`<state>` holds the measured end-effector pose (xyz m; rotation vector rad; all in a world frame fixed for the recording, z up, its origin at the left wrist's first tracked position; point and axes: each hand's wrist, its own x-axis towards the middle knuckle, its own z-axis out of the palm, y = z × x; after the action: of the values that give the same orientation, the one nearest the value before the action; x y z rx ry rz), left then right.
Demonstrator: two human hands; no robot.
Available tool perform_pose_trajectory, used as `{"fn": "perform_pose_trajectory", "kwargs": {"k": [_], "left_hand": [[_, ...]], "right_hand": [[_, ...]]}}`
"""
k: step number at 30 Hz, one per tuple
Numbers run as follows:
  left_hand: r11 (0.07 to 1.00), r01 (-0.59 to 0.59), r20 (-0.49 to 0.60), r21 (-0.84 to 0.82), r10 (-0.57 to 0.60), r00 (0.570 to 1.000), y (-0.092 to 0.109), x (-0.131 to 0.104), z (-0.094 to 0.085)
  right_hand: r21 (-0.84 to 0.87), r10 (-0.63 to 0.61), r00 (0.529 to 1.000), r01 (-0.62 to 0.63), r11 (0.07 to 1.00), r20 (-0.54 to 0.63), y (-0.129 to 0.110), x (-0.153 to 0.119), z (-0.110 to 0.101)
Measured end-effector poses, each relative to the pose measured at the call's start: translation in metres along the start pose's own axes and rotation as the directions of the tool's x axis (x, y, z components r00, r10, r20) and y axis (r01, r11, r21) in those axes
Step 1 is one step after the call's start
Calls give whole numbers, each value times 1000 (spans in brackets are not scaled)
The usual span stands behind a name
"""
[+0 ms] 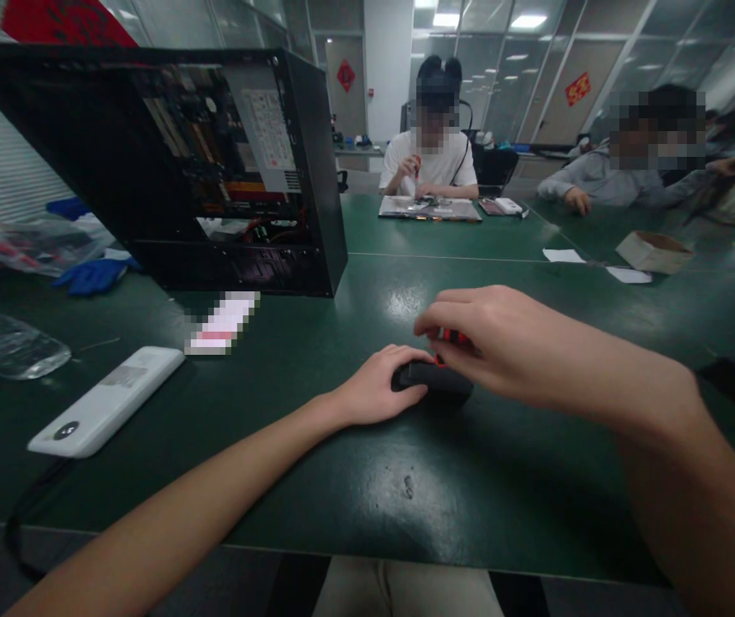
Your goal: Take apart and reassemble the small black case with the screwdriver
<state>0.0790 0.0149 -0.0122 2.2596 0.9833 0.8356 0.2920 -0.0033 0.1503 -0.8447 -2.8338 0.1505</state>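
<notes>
A dark, rounded object like a computer mouse (pixel 439 383) lies on the green table (pixel 367 488). My left hand (pixel 381 386) is wrapped round its left end, thumb at the near side and fingers at the far side. Just above its right part, my right hand (pixel 489 343) is closed on a red and black object (pixel 452 336), mostly hidden by the fingers. The lower tip of this object is at the top of the dark one; whether they touch is hard to tell.
An open black computer case (pixel 332 188) stands at the back left. Nearer are a white power bank (pixel 114 398), a plastic bottle (pixel 14 347) and blue gloves (pixel 94 276). A small box (pixel 654 253) sits at right. Two people (pixel 432 163) sit across.
</notes>
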Motion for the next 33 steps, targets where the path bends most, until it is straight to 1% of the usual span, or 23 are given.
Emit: {"fn": "perform_pose_trajectory", "kwargs": {"k": [2,4,5,8,10,14,15,17,20,21,23,26,27,28,31,33], "left_hand": [[1000,5,-4,15,-5,1000,1,0,0],[1000,10,-6,26,-10,1000,2,0,0],[999,13,-7,31,-13,1000,2,0,0],[999,17,5,33,-18,1000,2,0,0],[999,17,5,35,-17,1000,3,1,0],[1000,3,-2,23,-3,1000,4,0,0],[1000,3,1,19,-3,1000,4,0,0],[1000,9,-2,17,-8,1000,3,0,0],[1000,14,-12,21,-14,1000,2,0,1],[1000,13,-10,22,-13,1000,2,0,1],[1000,9,-4,23,-9,1000,4,0,0],[1000,0,18,12,0,1000,6,0,-2],[1000,0,24,9,0,1000,6,0,-2],[1000,-2,25,9,1,1000,6,0,-2],[1000,-2,6,27,2,1000,5,-1,0],[999,1,5,37,-1,1000,4,-2,1]], "right_hand": [[73,-60,998,59,996,12,1,-2,-2],[96,-74,997,70,993,36,2,-4,-3],[72,-51,998,48,996,37,2,-4,-3],[-52,69,998,-68,996,2,3,-1,-1],[-62,82,997,-83,995,-10,3,1,0],[105,-72,997,69,992,32,0,-3,-3],[127,-89,995,82,988,45,-1,-4,-4],[94,-56,997,52,994,49,-2,-5,-4],[-60,63,998,-63,996,11,-1,0,-1],[-83,81,997,-80,993,4,0,1,-1],[-40,46,999,-45,998,15,1,3,-1],[134,-86,995,77,988,59,1,-1,-5],[159,-103,992,91,983,71,0,-2,-5],[149,-92,993,81,986,72,0,-3,-5],[-25,29,999,-28,999,16,1,-2,-3],[-93,70,997,-71,993,-13,2,1,-1]]}}
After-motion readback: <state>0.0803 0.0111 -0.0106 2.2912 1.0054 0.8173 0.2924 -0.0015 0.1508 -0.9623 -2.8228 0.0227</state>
